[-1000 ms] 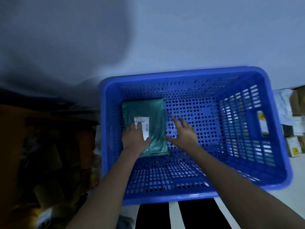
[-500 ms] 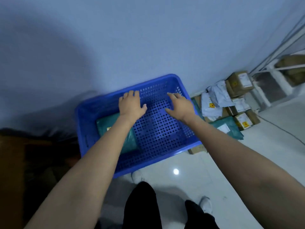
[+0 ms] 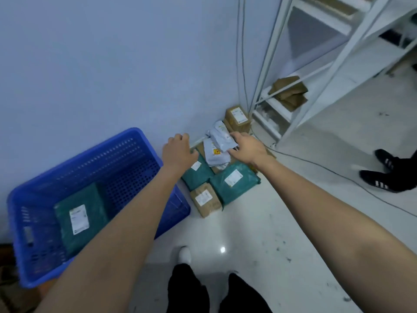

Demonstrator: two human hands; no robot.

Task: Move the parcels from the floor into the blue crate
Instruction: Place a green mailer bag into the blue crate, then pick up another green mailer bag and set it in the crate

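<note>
The blue crate point(image 3: 126, 141) stands on the floor at the left, with one green parcel point(image 3: 79, 218) lying inside. A pile of parcels lies by the wall to its right: white mailers point(image 3: 216, 143), two green bags point(image 3: 234, 184) point(image 3: 198, 175) and brown boxes point(image 3: 205, 199) point(image 3: 237, 117). My left hand point(image 3: 178, 152) hovers over the pile's left side, fingers loosely curled, holding nothing. My right hand point(image 3: 246, 147) reaches over the white mailers with fingers extended; I cannot tell whether it touches them.
A white metal shelf rack point(image 3: 316, 75) with brown packages stands at the right. Cables point(image 3: 338, 175) run down the wall and across the floor. Another person's black shoes point(image 3: 388, 177) are at the far right. My own legs are below.
Both hands left the crate and swung right to the parcel pile; the view turned right with them. The green parcel stays in the crate.
</note>
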